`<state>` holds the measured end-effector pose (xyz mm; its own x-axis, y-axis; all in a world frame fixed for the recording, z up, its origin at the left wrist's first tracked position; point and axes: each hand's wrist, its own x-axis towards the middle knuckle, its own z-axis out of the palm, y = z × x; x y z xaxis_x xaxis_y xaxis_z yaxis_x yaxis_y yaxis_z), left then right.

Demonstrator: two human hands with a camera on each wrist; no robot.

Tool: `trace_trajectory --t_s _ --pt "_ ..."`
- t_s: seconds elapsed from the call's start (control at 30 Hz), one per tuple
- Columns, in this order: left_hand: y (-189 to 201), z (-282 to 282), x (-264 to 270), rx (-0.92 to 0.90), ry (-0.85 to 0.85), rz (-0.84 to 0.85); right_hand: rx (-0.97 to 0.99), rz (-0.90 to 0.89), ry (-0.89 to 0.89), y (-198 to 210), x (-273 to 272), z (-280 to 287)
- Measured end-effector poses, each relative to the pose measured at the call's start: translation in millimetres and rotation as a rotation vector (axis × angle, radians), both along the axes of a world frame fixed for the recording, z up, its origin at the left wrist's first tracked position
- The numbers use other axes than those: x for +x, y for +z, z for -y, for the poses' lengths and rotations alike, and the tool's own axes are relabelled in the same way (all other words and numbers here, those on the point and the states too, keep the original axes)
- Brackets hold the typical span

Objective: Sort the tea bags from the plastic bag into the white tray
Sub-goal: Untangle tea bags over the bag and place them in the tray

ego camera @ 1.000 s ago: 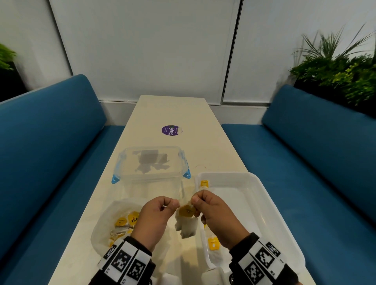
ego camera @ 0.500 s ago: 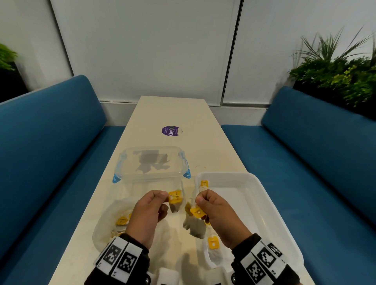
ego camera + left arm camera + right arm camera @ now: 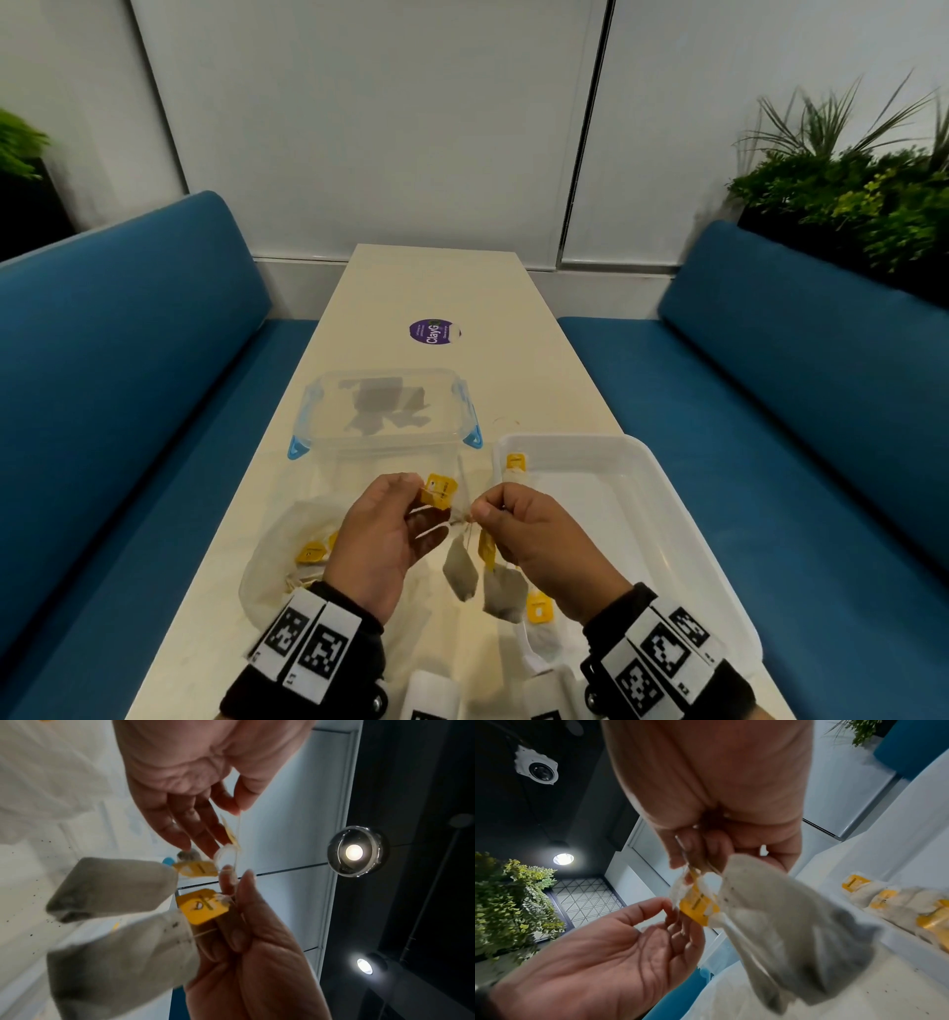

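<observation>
Two tea bags (image 3: 480,578) are seen hanging in the air just left of the white tray (image 3: 688,519), above the table (image 3: 441,280) and between the two hands. Their strings are tangled together where the fingertips meet. The left hand (image 3: 382,534) is raised just left of the tray's near-left corner; a yellow tag (image 3: 439,491) is pinched between its thumb and forefinger, while the remaining fingers are shown loosely extended in the left wrist view. The right hand (image 3: 536,539) is held over the tray's left rim, its fingers curled around a string and a second yellow tag (image 3: 487,550), from which the grey-white pouches dangle below the knuckles. In the right wrist view the pouches (image 3: 790,925) are shown blurred beneath the right hand's fingers (image 3: 695,850), with the left hand's palm (image 3: 598,959) turned up just beside them.

Inside the tray, several more tea bags with yellow tags (image 3: 539,609) are laid along its left wall, and another one (image 3: 515,462) is set at its far-left corner. The plastic bag (image 3: 287,560) is spread on the table left of the tray, under the left wrist, with further yellow-tagged bags (image 3: 310,554) inside it. A clear lidded container (image 3: 385,411) with blue clips is placed beyond the plastic bag, just beside the tray's far-left corner, and a round purple sticker (image 3: 434,333) is seen further along the table.
</observation>
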<state>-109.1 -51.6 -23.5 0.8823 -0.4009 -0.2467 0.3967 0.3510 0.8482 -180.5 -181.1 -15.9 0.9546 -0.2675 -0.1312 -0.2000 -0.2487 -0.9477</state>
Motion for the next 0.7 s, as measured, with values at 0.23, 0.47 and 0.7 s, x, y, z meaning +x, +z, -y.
trace_trajectory --t_s 0.23,0.47,0.7 --pt "8 -1 -8 0.132 -0.053 0.211 0.032 0.046 -0.05 7 1 -4" --pt "0 0 -11 0.311 -0.051 0.427 0.098 0.069 -0.164 7 6 -2" --pt "-10 1 -16 0.149 -0.108 0.233 0.151 0.046 -0.229 6 4 -2"
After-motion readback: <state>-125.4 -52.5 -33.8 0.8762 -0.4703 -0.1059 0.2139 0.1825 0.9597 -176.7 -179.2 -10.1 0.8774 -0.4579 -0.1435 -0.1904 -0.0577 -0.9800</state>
